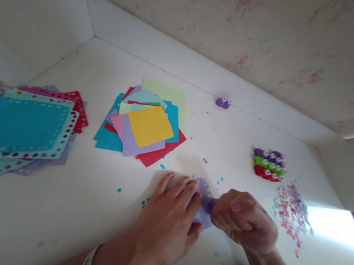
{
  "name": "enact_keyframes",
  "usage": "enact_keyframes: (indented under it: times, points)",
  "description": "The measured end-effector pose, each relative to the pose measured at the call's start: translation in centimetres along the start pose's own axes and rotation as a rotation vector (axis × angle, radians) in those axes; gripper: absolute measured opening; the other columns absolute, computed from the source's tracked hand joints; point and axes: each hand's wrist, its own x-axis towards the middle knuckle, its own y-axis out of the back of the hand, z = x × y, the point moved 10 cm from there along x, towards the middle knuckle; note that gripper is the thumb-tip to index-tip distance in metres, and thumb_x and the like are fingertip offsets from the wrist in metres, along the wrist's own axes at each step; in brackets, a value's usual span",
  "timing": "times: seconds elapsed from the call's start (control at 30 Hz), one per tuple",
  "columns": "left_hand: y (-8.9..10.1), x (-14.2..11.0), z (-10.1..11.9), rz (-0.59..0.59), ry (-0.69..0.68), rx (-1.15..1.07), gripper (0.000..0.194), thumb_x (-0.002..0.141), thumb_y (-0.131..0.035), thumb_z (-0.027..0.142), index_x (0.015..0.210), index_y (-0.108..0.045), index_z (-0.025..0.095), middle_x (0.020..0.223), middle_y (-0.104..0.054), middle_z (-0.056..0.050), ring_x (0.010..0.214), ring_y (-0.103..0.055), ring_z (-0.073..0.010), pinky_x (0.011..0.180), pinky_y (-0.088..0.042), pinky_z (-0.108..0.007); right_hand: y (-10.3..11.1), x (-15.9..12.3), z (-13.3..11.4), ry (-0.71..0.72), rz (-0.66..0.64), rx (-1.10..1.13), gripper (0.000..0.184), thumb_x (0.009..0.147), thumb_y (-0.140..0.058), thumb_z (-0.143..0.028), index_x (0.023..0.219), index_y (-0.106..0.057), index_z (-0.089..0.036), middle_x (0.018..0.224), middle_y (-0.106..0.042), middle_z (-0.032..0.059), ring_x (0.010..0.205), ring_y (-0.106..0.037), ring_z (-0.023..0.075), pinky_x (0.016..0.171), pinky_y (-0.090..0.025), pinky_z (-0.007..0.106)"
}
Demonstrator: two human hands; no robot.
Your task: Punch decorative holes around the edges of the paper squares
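Note:
A small lilac paper [206, 210] lies on the white table, with a row of small punched holes along its top and right edges. My left hand [172, 216] rests flat on it, fingers stretched out, covering its left part. At the paper's right edge, my right hand [242, 218] is closed in a fist around a purple paper punch [212, 203]. Only a bit of that punch shows; the fingers hide the rest. Blue punched-out confetti [144, 202] is scattered about both hands.
Uncut coloured papers [151, 125] lie in a loose pile beyond my hands. Hole-edged sheets [24, 125] are stacked at left. Purple, green and red punches [269, 165] stand grouped at right, near a confetti heap [290, 210]. Another purple punch [223, 102] sits by the wall.

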Motion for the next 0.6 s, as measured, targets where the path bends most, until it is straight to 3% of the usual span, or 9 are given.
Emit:
enact_keyframes:
  times: [0.4, 0.5, 0.6]
  points:
    - [-0.1, -0.1, 0.1, -0.026, -0.023, 0.018, 0.039, 0.093, -0.058, 0.041, 0.127, -0.057, 0.021, 0.142, -0.052, -0.009, 0.136, -0.041, -0.0295, 0.118, -0.019, -0.055, 0.1, 0.0, -0.5, 0.026, 0.019, 0.023, 0.058, 0.087, -0.052, -0.028, 0.04, -0.02, -0.02, 0.036, -0.017, -0.0071, 0.033, -0.015, 0.0064, 0.038, -0.017, 0.027]
    - [0.1, 0.0, 0.2, -0.019, -0.035, 0.028, 0.04, 0.092, -0.059, 0.04, 0.127, -0.057, 0.022, 0.142, -0.053, -0.009, 0.135, -0.042, -0.0299, 0.117, -0.02, -0.055, 0.5, -0.6, -2.0, 0.086, 0.06, -0.005, 0.058, 0.09, -0.049, -0.032, 0.042, -0.018, -0.021, 0.036, -0.014, -0.0076, 0.032, -0.015, 0.0073, 0.037, -0.019, 0.027]
    - [0.3, 0.0, 0.4, -0.024, -0.036, 0.038, 0.04, 0.089, -0.061, 0.04, 0.125, -0.058, 0.021, 0.142, -0.053, -0.009, 0.135, -0.042, -0.0302, 0.118, -0.019, -0.054, 1.6, -1.9, -4.7, 0.202, 0.183, -0.253, 0.054, 0.094, -0.048, -0.037, 0.047, -0.027, -0.021, 0.04, -0.022, -0.0064, 0.038, -0.026, 0.0098, 0.042, -0.03, 0.027]
